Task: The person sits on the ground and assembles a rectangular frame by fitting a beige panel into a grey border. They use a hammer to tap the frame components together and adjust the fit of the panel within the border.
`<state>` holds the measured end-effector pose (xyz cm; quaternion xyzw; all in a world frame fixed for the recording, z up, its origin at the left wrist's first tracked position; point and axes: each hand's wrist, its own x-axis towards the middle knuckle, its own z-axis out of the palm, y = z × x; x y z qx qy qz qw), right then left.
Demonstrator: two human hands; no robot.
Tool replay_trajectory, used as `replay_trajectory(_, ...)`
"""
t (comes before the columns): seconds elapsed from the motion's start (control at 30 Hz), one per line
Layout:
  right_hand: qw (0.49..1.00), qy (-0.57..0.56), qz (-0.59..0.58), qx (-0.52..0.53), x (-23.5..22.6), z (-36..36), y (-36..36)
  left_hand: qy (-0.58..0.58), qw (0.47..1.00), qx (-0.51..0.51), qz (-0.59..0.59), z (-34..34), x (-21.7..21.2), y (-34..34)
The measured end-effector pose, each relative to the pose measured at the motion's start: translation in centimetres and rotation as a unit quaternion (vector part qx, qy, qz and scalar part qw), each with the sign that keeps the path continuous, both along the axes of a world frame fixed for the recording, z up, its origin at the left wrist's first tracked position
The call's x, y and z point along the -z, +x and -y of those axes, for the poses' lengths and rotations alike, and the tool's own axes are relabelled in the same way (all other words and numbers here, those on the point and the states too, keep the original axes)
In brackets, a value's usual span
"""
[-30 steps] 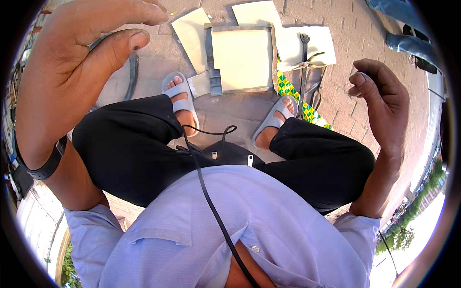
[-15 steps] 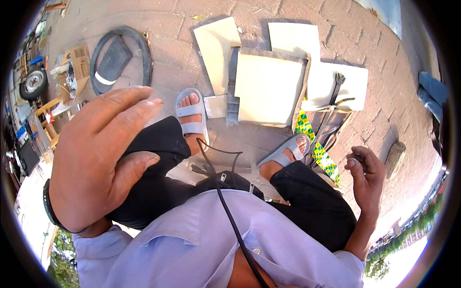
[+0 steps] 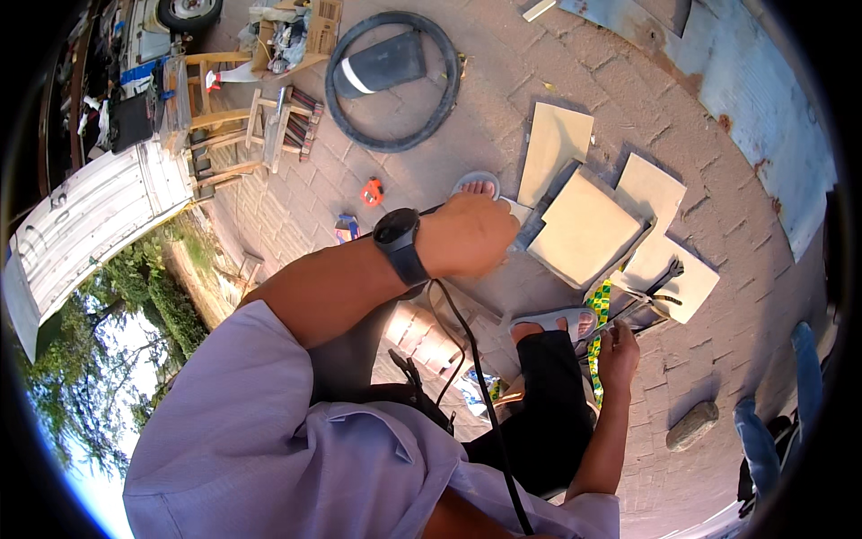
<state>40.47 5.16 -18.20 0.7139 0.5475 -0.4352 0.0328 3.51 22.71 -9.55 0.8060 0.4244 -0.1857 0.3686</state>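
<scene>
My left hand (image 3: 476, 235), a dark watch (image 3: 397, 235) on its wrist, hovers over my left sandalled foot with its back upward; its fingers are hidden underneath. Beside it lie several flat beige sheets (image 3: 588, 229), partly stacked on the paving. My right hand (image 3: 618, 357) is closed by my right sandal (image 3: 552, 321), at a green-and-yellow patterned strip (image 3: 597, 301); what its fingers grip cannot be made out. Just past that hand, pliers with dark and yellow handles (image 3: 664, 298) and a long dark tool with a forked-looking head (image 3: 673, 269) rest on the right-hand sheet.
A black tyre (image 3: 452, 85) encircles a dark rubber piece (image 3: 386, 67). Wooden frames (image 3: 269, 130), a cardboard box (image 3: 323, 27) and a small orange object (image 3: 371, 191) are on the left. A stone (image 3: 692, 426), a person's jeans-clad legs (image 3: 759, 440) and a bluish metal sheet (image 3: 763, 117) are on the right.
The view has swung leftward and tilted. My left hand has gone from raised with fingers apart to low over my foot; my right hand has come down beside the patterned strip.
</scene>
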Motion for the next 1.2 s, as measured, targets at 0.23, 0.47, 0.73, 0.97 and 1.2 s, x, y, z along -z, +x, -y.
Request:
replay_trajectory(0.23,0.997,-0.029,0.05,0.045,-8.5,3.4,-8.0,-0.027,0.956,-0.287,0.058,5.9,0.1,-2.6)
replay_trajectory(0.47,0.993,0.002,0.001,0.121,-25.5,1.0,-10.7,-0.055,0.909,-0.4,0.107,6.8,-16.4,-10.8)
replay_trajectory(0.73,0.944,0.019,-0.004,0.33,-39.4,-7.7,-3.4,-0.094,0.691,-0.715,0.054,11.1,-19.5,-32.5)
replay_trajectory(0.97,0.896,-0.11,-0.076,0.422,-43.8,-12.1,-2.9,0.156,0.907,-0.365,-0.142,17.6,-21.5,-40.8)
replay_trajectory(1.2,0.962,-0.194,-0.042,0.189,-44.3,-23.5,-10.9,0.009,0.916,-0.373,-0.148,14.4,-22.3,-37.5)
